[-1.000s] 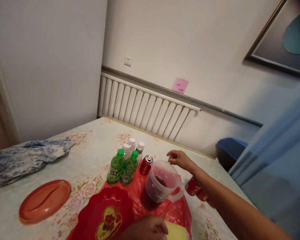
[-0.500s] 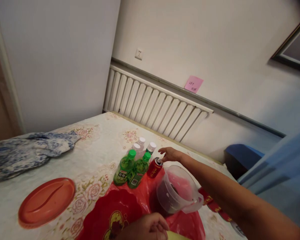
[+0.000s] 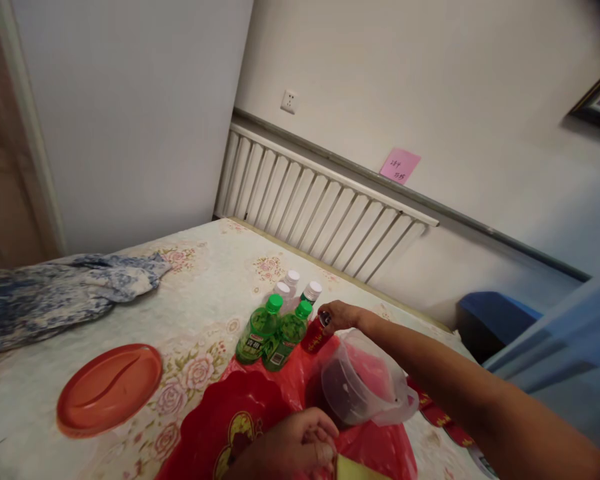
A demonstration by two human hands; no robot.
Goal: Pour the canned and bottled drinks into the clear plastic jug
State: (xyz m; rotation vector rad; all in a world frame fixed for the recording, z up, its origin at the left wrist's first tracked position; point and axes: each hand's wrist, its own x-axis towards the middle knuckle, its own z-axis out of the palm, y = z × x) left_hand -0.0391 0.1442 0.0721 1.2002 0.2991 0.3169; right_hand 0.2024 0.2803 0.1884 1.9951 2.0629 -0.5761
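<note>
My right hand (image 3: 341, 314) reaches across the table and closes around the top of a red drink can (image 3: 314, 339) standing on a red plastic bag (image 3: 280, 383). Just left of the can stand two green bottles (image 3: 269, 330) and, behind them, three clear bottles with white caps (image 3: 294, 285). A clear plastic jug (image 3: 363, 387) with dark liquid stands under my right forearm. At the bottom edge my left hand (image 3: 290, 450) is curled on a yellow object (image 3: 357, 470), beside a red scalloped plate (image 3: 215, 430).
An orange oval tray (image 3: 109, 389) lies at the left on the floral tablecloth (image 3: 200, 280). A blue-patterned cloth (image 3: 55, 300) is bunched at the far left. More red cans (image 3: 437, 413) lie behind my right arm. A radiator (image 3: 320, 210) runs along the wall.
My right hand has moved left from above the jug's rim to the red can and closed on its top. The view has shifted left and my left hand shows more.
</note>
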